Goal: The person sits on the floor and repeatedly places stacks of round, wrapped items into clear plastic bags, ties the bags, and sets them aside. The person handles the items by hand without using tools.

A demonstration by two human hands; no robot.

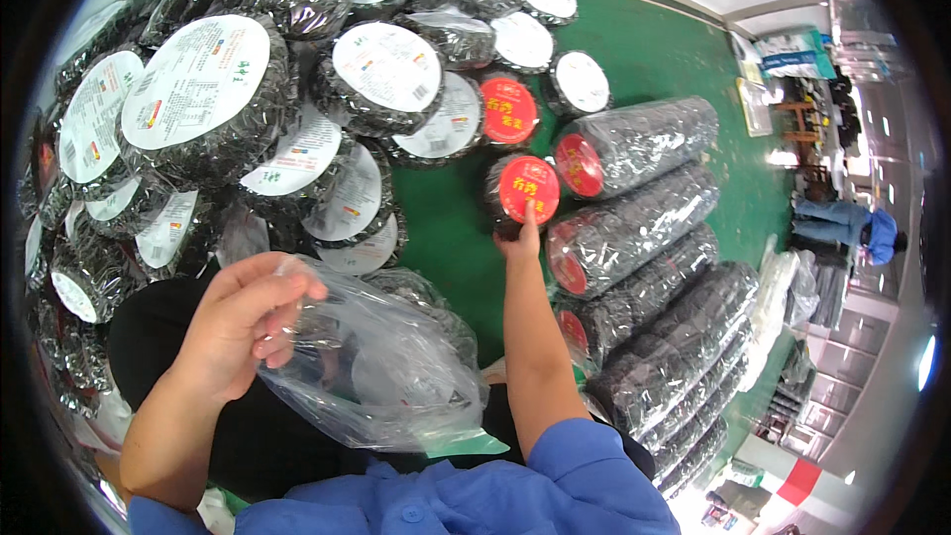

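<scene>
My left hand (249,316) pinches the mouth of a clear plastic bag (379,357), which hangs over my lap. A round pack (529,189) of dark material, possibly dried seaweed, with a red label sits in my right hand (522,238). One digit lies on the label and the others curl around the near side. Just beyond it is another red-labelled round pack (510,110) on the green floor (453,215). A cellophane-wrapped round pack with a white label (197,85) lies on the large pile to my left.
To the right lie several long clear-wrapped rolls (639,219) of stacked dark discs, some with red end labels. Farther off, a person (854,227) in blue is beside wrapped bundles (828,293). A wooden stool (802,119) and a printed sack (795,56) are near the wall.
</scene>
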